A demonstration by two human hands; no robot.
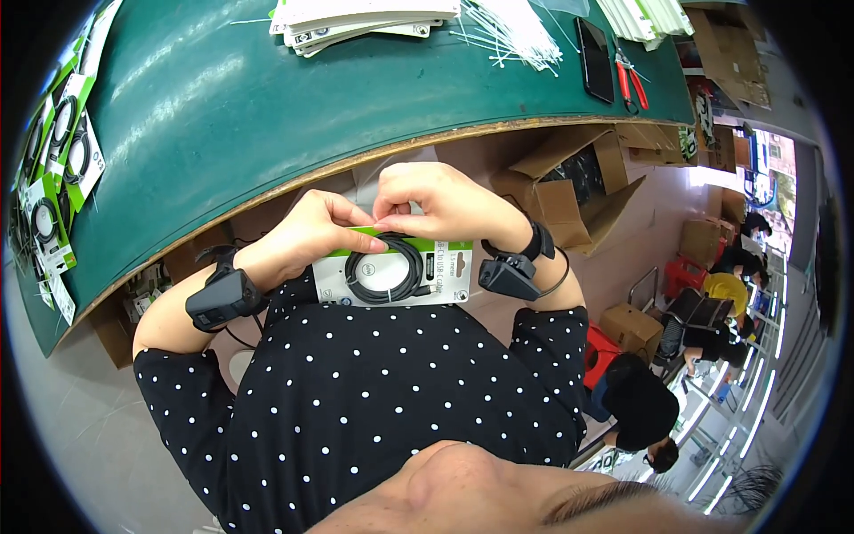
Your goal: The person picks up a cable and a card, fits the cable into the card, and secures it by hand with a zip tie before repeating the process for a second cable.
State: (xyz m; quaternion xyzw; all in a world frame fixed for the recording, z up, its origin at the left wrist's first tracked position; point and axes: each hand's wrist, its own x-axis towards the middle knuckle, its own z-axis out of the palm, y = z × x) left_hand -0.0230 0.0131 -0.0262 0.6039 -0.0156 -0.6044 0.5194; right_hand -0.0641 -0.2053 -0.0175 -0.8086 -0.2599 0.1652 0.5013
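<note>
A coiled black cable [363, 283] is fastened to a white and green backing card [454, 283], which sits upright against my front, just below the table edge. The thumb of my left hand [327, 233] presses on the card's green top edge, with the fingers behind it. My right hand [429, 198] is closed in a pinch at that same edge, its fingertips meeting those of the left. Whatever is between the right fingertips is too small to make out. Black devices are strapped to both wrists.
On the green table [205, 116] lie stacked white cards [356, 22], white cable ties [516, 40], a black phone [594, 60] and red-handled pliers [632, 84]. Carded cables [62, 151] line the left edge. An open carton [578, 187] stands under the table; other people work at right.
</note>
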